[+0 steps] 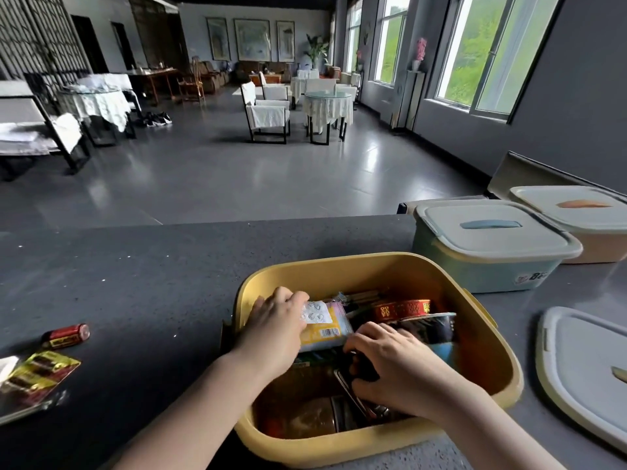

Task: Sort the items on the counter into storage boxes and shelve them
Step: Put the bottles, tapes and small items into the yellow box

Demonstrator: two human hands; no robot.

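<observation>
Left grip: your left hand (pixel 276 329) pinches a silver pill sheet (pixel 315 312) and lies on a yellow packet (pixel 325 330), inside the yellow box (pixel 488 364).
Right grip: your right hand (pixel 395 362) is curled over something dark in the middle of the box; you cannot tell what it is, or if you really hold it.
Pill sheet: it looks thin, light and bendy. Hold it by an edge and do not squash it.
Yellow packet: soft and light, I think. It may slide, so press it flat.
Box insides: a red round tin (pixel 403 308) and a dark cup (pixel 429 329) sit at the far side, close together. A brown jar (pixel 305 418) lies near you; it may be heavy and could break.
Counter: a red battery (pixel 67 334) and a battery pack (pixel 35 376) wait on the left, well apart from the box.
Lid: a white lid (pixel 590 371) lies to the right.
Other boxes: a green box (pixel 488 249) and a pink box (pixel 583 225) stand closed behind.
</observation>
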